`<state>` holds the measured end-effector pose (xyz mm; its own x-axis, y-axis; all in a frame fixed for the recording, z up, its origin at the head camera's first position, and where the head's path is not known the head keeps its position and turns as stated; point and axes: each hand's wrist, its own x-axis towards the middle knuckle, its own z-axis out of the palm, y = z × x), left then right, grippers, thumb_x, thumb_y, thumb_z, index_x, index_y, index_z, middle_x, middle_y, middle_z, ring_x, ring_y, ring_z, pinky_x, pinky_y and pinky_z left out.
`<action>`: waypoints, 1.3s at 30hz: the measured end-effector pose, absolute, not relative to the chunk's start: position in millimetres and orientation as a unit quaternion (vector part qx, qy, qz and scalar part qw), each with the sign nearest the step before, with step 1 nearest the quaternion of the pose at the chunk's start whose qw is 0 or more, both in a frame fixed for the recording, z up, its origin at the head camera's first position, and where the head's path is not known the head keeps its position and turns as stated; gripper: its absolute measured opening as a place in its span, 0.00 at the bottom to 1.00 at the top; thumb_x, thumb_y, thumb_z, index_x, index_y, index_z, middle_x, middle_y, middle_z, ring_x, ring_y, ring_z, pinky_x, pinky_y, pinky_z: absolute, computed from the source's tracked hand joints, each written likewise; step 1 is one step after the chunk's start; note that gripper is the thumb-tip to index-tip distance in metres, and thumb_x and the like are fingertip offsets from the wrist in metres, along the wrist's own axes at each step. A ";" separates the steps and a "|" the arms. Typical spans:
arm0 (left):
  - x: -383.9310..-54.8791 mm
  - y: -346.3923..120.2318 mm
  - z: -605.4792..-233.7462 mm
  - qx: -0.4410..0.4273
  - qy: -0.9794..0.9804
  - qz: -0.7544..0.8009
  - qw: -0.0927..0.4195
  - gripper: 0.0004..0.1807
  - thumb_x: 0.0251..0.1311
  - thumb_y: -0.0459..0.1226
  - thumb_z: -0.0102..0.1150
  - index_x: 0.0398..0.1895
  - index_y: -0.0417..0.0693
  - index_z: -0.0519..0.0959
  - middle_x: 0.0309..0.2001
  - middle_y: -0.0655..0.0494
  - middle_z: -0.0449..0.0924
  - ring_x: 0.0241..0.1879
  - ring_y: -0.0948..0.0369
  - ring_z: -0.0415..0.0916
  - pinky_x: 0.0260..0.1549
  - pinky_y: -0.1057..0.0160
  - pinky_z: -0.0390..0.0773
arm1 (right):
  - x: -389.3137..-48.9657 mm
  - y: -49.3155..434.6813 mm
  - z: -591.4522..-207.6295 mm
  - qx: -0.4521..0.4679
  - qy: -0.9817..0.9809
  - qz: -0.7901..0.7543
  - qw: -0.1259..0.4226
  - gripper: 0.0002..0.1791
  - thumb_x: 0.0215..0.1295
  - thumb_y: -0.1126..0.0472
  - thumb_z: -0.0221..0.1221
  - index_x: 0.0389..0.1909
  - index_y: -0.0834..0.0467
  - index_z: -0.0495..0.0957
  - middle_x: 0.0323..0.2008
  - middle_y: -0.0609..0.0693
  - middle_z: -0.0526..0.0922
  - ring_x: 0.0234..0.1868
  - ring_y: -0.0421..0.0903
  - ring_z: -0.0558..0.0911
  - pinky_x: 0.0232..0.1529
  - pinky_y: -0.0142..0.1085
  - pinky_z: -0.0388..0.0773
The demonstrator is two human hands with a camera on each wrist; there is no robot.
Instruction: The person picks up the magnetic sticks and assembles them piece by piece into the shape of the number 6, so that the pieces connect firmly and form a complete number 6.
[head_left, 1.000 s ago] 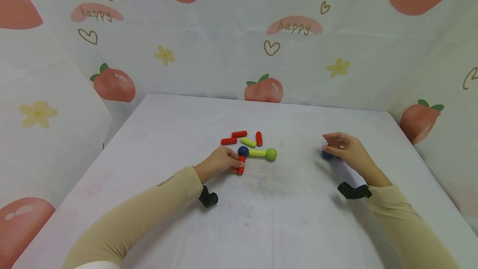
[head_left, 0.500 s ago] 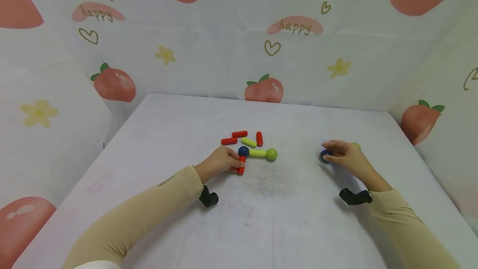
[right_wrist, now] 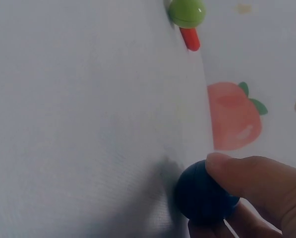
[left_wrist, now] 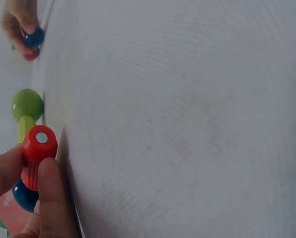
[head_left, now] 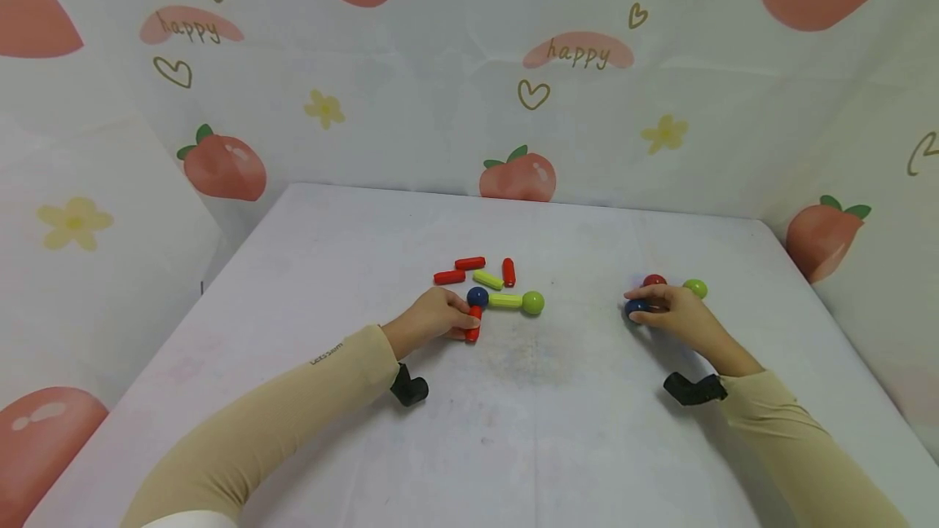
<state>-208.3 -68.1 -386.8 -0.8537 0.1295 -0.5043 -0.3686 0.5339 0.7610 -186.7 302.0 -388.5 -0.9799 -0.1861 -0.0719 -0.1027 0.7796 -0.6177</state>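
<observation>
My left hand pinches a red magnetic rod between thumb and fingers, its round metal end facing the left wrist camera. The rod's far end meets a blue ball. From that ball a yellow-green rod runs right to a green ball. Over on the right side of the table, my right hand grips a second blue ball with thumb and fingers. Just behind that hand are a red ball, partly covered by the fingers, and another green ball.
Behind the joined pieces lie several loose rods, among them a red rod, an upright-pointing red rod and a yellow-green rod. A white cloth covers the table, and a printed peach backdrop hangs at its far edge.
My right hand has come slightly nearer with the blue ball, uncovering the red and green balls behind it. The left hand and the joined pieces have stayed in place.
</observation>
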 end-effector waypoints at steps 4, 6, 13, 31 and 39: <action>-208.2 -68.6 -386.8 -0.067 0.837 0.476 0.263 0.16 0.51 0.37 0.67 0.43 0.40 0.78 0.40 0.49 0.76 0.29 0.62 0.76 0.28 0.75 0.77 | -187.5 301.8 -388.5 -0.072 0.943 -0.318 0.066 0.22 0.58 0.54 0.63 0.51 0.60 0.78 0.54 0.66 0.76 0.55 0.60 0.77 0.43 0.31 0.75; -207.9 -68.7 -386.4 -0.066 0.837 0.475 0.263 0.16 0.51 0.37 0.67 0.43 0.40 0.78 0.40 0.49 0.76 0.29 0.62 0.76 0.28 0.75 0.77 | -187.2 301.4 -388.0 -0.071 0.943 -0.317 0.065 0.22 0.58 0.54 0.63 0.51 0.60 0.78 0.54 0.66 0.76 0.55 0.60 0.77 0.42 0.28 0.74; -206.6 -67.6 -385.8 -0.066 0.840 0.473 0.259 0.16 0.51 0.37 0.67 0.42 0.40 0.78 0.39 0.49 0.76 0.29 0.62 0.76 0.28 0.75 0.78 | -186.5 298.5 -388.3 -0.074 0.941 -0.327 0.042 0.23 0.58 0.52 0.63 0.51 0.61 0.78 0.51 0.63 0.79 0.54 0.59 0.78 0.38 0.17 0.70; -207.4 -68.0 -384.9 -0.060 0.836 0.477 0.263 0.14 0.51 0.36 0.68 0.40 0.41 0.79 0.40 0.51 0.77 0.30 0.63 0.76 0.31 0.72 0.79 | -178.8 252.9 -367.5 -0.089 0.911 -0.399 0.048 0.28 0.57 0.46 0.62 0.55 0.58 0.76 0.54 0.58 0.79 0.57 0.57 0.77 0.53 0.47 0.76; -207.4 -69.1 -385.4 -0.061 0.838 0.476 0.261 0.14 0.50 0.36 0.68 0.40 0.41 0.80 0.39 0.51 0.77 0.29 0.63 0.76 0.30 0.73 0.79 | -170.5 222.3 -364.7 -0.102 0.900 -0.418 0.072 0.26 0.56 0.47 0.64 0.53 0.54 0.77 0.50 0.54 0.81 0.56 0.56 0.78 0.53 0.49 0.77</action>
